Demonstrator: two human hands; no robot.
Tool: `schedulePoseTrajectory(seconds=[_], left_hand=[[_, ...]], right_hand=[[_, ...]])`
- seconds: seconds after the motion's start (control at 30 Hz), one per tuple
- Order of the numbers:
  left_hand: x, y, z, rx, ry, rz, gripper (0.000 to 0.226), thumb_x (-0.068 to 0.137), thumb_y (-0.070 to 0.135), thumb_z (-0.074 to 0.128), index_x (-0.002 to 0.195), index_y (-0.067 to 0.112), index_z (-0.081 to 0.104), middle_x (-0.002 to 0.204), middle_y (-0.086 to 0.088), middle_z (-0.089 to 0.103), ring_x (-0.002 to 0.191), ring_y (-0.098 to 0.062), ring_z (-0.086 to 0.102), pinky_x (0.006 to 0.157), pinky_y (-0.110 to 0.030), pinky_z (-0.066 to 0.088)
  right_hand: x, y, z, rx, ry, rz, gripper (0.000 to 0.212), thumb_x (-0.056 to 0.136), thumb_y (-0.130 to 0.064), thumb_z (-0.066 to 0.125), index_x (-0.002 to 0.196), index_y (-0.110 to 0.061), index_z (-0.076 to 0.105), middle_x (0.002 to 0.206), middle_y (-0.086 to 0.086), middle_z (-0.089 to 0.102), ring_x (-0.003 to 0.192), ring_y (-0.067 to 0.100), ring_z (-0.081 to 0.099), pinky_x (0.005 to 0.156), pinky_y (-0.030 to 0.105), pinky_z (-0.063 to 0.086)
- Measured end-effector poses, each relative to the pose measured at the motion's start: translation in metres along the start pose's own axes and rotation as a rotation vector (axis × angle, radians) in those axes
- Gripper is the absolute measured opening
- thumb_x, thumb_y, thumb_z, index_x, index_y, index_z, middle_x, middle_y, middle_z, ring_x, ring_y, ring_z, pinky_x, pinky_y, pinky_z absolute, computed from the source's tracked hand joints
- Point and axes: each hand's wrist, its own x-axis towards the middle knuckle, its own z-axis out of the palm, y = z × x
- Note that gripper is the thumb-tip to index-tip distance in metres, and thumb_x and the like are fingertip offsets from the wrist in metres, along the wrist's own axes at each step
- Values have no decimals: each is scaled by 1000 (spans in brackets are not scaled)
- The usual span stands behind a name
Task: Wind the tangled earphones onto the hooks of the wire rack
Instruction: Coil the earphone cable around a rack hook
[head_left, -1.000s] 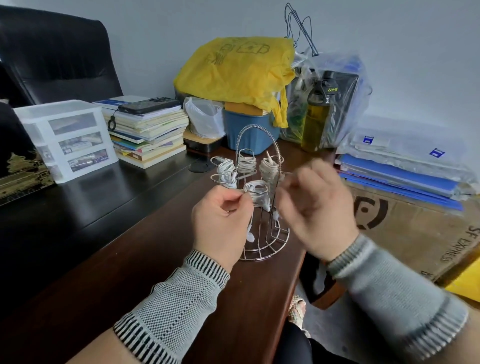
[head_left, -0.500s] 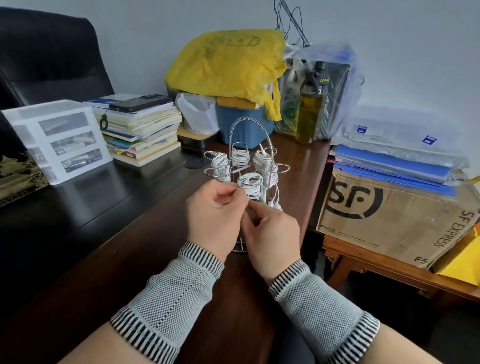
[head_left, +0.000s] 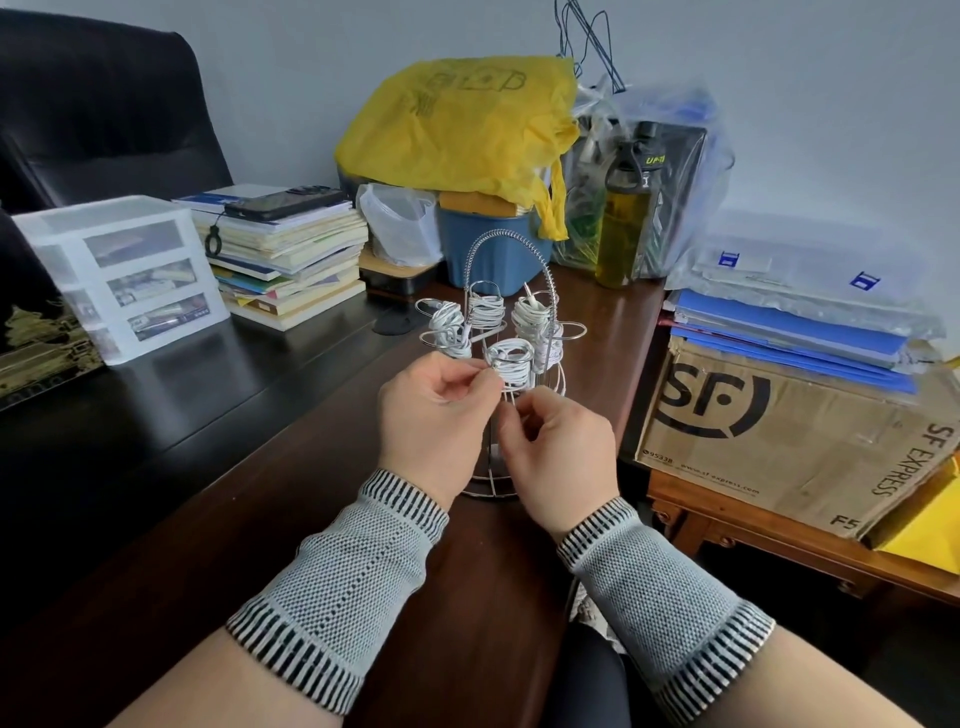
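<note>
- Two hands are seen nearest the camera, in front of the wire rack (head_left: 511, 395), both in knitted grey cuffs.
- The left hand (head_left: 434, 410) is curled, its fingertips pinched on a white cable at the nearest hook; it seems to be held there so the coil cannot slip loose.
- The right hand (head_left: 558, 441) is curled just below and beside it, fingertips closed on the same strand, apparently so the loose end can be fed or tucked in. The exact grip is hidden by the knuckles.
- The earphones (head_left: 511, 364) are found already wound in white bundles on the hooks, at least five coils being visible; the nearest coil is the one being worked, so the task is judged near its end.
- The rack stands upright on the brown desk (head_left: 322, 493), near its right edge, within easy reach of both hands.
- Further back, a stack of books (head_left: 291, 260) with a phone (head_left: 285, 201) on top, a clear drawer unit (head_left: 124, 270), a yellow bag (head_left: 462, 124) over a blue tub and a bottle (head_left: 626, 218) are set against the wall; a cardboard box (head_left: 789, 436) lies to the right.
- Compared with a second ago, the right hand has been brought down from its raised, blurred position to meet the left at the coil; over the last half second little has changed.
</note>
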Motion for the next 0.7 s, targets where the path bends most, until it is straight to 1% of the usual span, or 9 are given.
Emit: schedulePoseTrajectory(seconds=[0.07,0.23,0.3,0.37,0.43,0.53,0.6,0.67,0.7], left_hand=[[1,0,0,9,-9,-4,13,79,6,73,72,17,69,57,8,65,47,2,54,52,-13,44],[8,-2,-1,11,-16,-16,13,78,6,73,73,18,70,63,7,68,57,2,61,56,-15,47],[11,-2,-1,17,-37,-17,12,79,6,73,73,17,70,64,6,69,58,2,61,54,-14,47],[14,-1,0,22,-55,-13,13,79,5,72,72,16,70,68,1,71,62,-2,63,58,-16,51],[20,-2,0,19,-70,-14,13,79,5,72,71,16,70,71,-3,72,65,-5,63,62,-18,52],[29,-3,4,28,-97,-28,11,79,7,73,72,16,71,72,-4,73,67,-6,64,65,-20,52],[33,-4,7,18,-113,-45,9,79,8,73,73,16,71,72,-4,73,67,-8,64,66,-25,53],[33,-7,11,-4,-104,-55,9,79,8,73,74,15,71,68,-1,70,61,-5,60,61,-26,51],[33,-9,12,-10,-91,-54,9,79,8,73,74,15,70,69,0,70,59,-4,59,60,-25,50]], right_hand=[[1,0,-1,-18,-21,16,24,83,-33,59,64,-18,56,56,-1,62,56,22,60,56,32,49],[7,-6,-4,-62,-54,22,25,80,-27,61,60,-19,47,58,-3,56,59,21,56,56,30,45],[10,-6,-3,-52,-78,49,26,80,-31,58,61,-18,47,59,-2,58,61,20,62,58,31,48],[12,-5,1,-13,-121,108,26,78,-39,51,63,-18,48,59,2,62,61,22,68,59,38,53],[16,-5,3,37,-128,184,24,77,-40,52,66,-20,52,60,1,64,60,22,69,61,41,55],[23,-5,2,158,-111,327,11,82,-27,60,72,-22,58,65,-3,67,55,16,69,65,44,57],[27,-5,0,218,-105,386,9,83,-20,60,75,-24,60,69,-4,67,57,18,69,68,45,58],[29,-5,0,202,-85,366,10,84,-19,57,77,-23,63,70,-2,68,66,22,68,71,43,56],[29,-5,1,189,-79,348,11,86,-19,56,79,-22,64,70,-2,68,69,21,66,73,37,55]])
